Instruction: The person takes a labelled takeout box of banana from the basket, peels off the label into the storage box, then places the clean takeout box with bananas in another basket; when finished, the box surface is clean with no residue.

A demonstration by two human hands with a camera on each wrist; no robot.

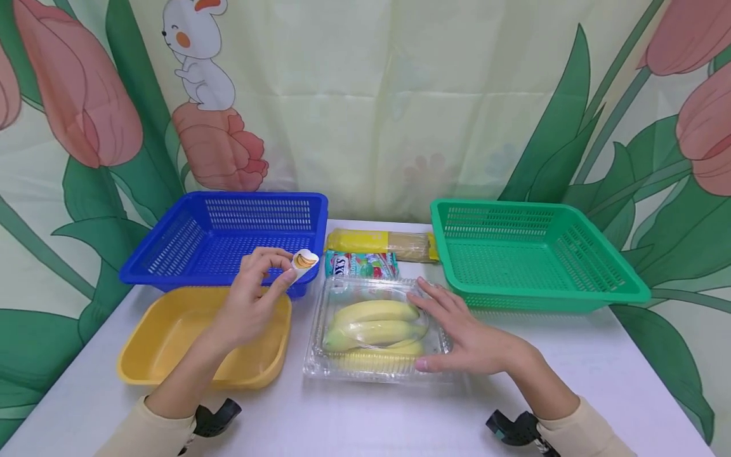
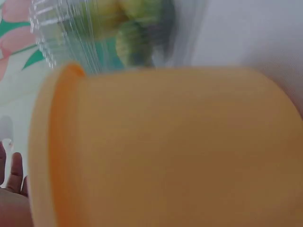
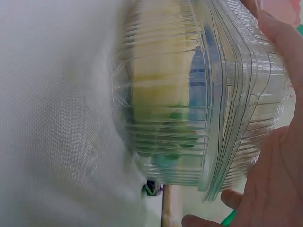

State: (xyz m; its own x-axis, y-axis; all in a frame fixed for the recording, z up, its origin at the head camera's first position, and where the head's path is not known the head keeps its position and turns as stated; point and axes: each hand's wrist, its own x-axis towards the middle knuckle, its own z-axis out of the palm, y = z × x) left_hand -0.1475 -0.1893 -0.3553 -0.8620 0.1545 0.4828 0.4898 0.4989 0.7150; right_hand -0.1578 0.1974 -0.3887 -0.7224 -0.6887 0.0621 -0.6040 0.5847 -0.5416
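In the head view my left hand pinches a small white label with a banana picture between thumb and fingers, above the right end of a yellow basin. A clear plastic clamshell box with bananas inside sits at the middle of the table. My right hand rests on the box's right side, fingers spread over the lid and thumb at its front. The right wrist view shows the lid lying over the box's ribbed base. In the left wrist view the basin hides most of the scene.
Behind the box lie a teal printed packet and a long yellow-and-clear pack of thin brownish strands. A blue basket stands back left and a green basket back right, on a white table. A printed curtain hangs behind.
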